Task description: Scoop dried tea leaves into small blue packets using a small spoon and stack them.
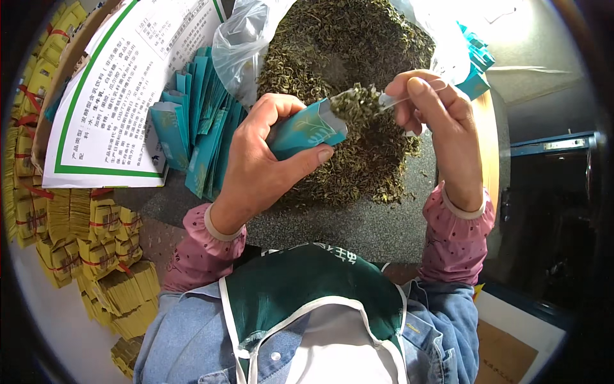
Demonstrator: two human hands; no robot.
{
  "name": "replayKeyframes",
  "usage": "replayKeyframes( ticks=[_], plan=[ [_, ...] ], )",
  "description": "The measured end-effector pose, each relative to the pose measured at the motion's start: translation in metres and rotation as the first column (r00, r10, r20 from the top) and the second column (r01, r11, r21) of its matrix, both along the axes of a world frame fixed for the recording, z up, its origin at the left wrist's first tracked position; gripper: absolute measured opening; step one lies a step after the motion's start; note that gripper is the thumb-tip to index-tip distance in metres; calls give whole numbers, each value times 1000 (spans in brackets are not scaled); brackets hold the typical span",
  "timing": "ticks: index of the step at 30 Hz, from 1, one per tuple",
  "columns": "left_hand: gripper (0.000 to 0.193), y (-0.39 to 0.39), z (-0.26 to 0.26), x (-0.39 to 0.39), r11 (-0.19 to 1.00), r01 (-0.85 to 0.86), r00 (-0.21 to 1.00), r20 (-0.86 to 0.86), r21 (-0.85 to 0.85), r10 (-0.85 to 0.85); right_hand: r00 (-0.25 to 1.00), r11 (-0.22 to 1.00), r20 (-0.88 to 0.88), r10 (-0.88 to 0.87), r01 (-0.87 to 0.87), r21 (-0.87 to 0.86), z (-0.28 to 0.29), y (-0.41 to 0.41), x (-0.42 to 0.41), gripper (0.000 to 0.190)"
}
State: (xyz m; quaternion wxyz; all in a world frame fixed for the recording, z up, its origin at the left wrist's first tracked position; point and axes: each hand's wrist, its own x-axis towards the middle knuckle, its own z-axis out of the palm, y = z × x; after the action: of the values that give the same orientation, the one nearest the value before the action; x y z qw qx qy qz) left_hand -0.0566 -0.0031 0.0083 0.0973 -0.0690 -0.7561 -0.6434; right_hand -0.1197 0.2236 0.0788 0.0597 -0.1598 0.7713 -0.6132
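Observation:
My left hand (268, 158) is closed around a teal paper packet (309, 128) with a printed leaf pattern, its mouth gaping to the right. In my right hand (439, 103) is a clear plastic scoop (394, 102), pinched between thumb and fingers and loaded with dried leaves (359, 102). The leaves sit right at the packet's mouth. Beneath both hands a large heap of dried leaves (336, 53) spreads over a grey speckled tabletop (336, 230), partly wrapped by a clear plastic bag (244, 48).
Many teal packets (192, 115) stand left of the heap, against a white printed carton (115, 96) with a green border. More teal packets (477, 60) lie at the upper right. Yellow bundles (103, 216) tied with red bands are stacked at the far left.

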Motion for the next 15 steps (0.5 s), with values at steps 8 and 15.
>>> replayKeyframes(
  ticks=[8, 15],
  plan=[
    [43, 1, -5, -2, 1000, 11, 999, -42, -6, -11, 984, 981, -108, 144, -127, 149, 4, -20, 16, 20],
    [45, 0, -1, 3, 994, 103, 995, -12, 23, -103, 700, 853, -532, 477, -222, 473, 17, -21, 21, 21]
  ],
)
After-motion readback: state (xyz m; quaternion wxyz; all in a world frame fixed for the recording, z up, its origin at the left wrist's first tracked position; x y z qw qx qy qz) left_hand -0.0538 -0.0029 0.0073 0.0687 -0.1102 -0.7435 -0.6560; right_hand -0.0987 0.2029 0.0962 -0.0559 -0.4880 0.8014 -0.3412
